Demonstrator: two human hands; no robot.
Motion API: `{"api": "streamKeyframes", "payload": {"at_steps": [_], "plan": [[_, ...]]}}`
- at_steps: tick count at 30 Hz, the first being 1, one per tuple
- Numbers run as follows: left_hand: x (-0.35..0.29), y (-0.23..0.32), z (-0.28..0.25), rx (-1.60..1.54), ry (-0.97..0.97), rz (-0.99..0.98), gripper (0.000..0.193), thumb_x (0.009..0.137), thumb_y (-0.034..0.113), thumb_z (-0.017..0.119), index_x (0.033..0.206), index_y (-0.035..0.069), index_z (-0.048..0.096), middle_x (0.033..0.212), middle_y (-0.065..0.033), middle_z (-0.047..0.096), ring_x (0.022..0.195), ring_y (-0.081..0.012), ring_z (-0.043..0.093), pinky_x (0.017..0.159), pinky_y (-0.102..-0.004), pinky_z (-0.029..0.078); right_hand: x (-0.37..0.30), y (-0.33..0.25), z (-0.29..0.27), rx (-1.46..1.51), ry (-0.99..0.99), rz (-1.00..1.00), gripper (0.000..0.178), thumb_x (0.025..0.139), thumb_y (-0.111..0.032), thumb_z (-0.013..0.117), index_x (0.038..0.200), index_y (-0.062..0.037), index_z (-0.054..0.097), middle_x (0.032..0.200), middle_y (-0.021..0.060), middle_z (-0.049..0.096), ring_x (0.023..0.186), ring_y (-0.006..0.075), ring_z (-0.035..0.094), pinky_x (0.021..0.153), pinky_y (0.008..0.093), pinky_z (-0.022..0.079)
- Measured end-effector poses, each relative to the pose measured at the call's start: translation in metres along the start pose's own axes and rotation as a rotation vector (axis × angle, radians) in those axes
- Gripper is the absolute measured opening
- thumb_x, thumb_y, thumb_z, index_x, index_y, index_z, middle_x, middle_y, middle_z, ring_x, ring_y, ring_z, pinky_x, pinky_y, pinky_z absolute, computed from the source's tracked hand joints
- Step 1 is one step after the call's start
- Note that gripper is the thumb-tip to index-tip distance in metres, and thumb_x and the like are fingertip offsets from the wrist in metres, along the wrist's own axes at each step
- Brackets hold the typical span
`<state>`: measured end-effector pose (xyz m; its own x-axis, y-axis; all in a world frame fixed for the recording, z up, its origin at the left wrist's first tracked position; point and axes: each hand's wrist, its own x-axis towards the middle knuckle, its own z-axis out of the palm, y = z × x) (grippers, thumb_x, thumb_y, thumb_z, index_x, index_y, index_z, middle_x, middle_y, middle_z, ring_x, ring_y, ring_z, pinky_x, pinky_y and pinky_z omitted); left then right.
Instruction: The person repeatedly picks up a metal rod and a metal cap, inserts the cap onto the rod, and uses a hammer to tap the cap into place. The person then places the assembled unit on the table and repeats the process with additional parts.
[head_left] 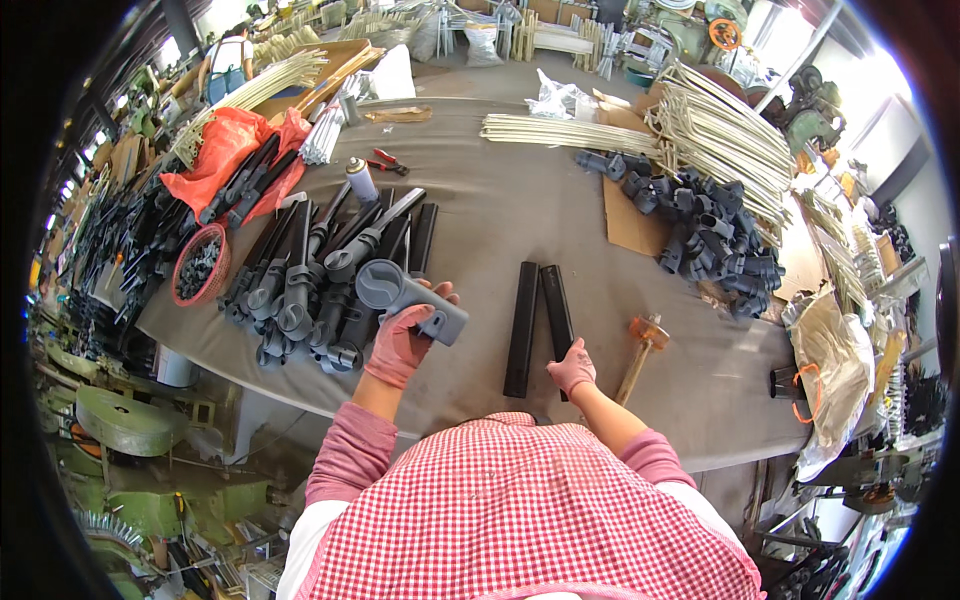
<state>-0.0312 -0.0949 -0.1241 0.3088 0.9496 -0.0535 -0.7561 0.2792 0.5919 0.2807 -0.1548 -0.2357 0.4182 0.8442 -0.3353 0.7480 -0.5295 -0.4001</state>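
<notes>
My left hand [403, 345], in a pink glove with bare fingertips, is closed around a grey plastic pipe fitting [408, 298] with a round end, held above the table. My right hand [573, 368], gloved the same way, grips the near end of a black rectangular tube [556, 305] lying on the table. A second black tube [521, 330] lies just left of it, the two nearly touching at their far ends. A mallet [641, 355] with an orange-brown head and wooden handle rests right of my right hand.
Left are black tubes with grey fittings [296, 300], a red basket [201, 265] of small dark parts, a spray can [361, 180] and red-handled pliers [389, 162]. Right are a pile of loose dark fittings [715, 225], cardboard [632, 220] and bundled pale rods [720, 140].
</notes>
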Motion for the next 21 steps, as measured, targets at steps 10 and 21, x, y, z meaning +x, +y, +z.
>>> {"api": "streamKeyframes", "payload": {"at_steps": [10, 21], "plan": [[0.064, 0.073, 0.036, -0.219, -0.013, 0.262, 0.021, 0.088, 0.009, 0.065, 0.109, 0.013, 0.060, 0.105, -0.0085, 0.066, 0.108, -0.0308, 0.064, 0.098, -0.0581, 0.052, -0.092, -0.076, -0.080, 1.338, -0.871, -0.536, 0.056, 0.080, -0.007, 0.068, 0.132, -0.0031, 0.047, 0.100, 0.0111, 0.063, 0.090, 0.0228, 0.064, 0.082, 0.0398, 0.057], [0.047, 0.112, 0.088, -0.365, -0.341, 0.262, 0.029, 0.089, 0.009, 0.065, 0.117, 0.011, 0.060, 0.103, -0.0079, 0.063, 0.108, -0.0250, 0.061, 0.113, -0.0630, 0.037, -0.145, -0.112, -0.091, 1.135, -0.841, -0.571, 0.030, 0.095, -0.022, 0.070, 0.113, -0.0046, 0.053, 0.090, 0.0061, 0.065, 0.078, 0.0157, 0.065, 0.072, 0.0316, 0.055]]}}
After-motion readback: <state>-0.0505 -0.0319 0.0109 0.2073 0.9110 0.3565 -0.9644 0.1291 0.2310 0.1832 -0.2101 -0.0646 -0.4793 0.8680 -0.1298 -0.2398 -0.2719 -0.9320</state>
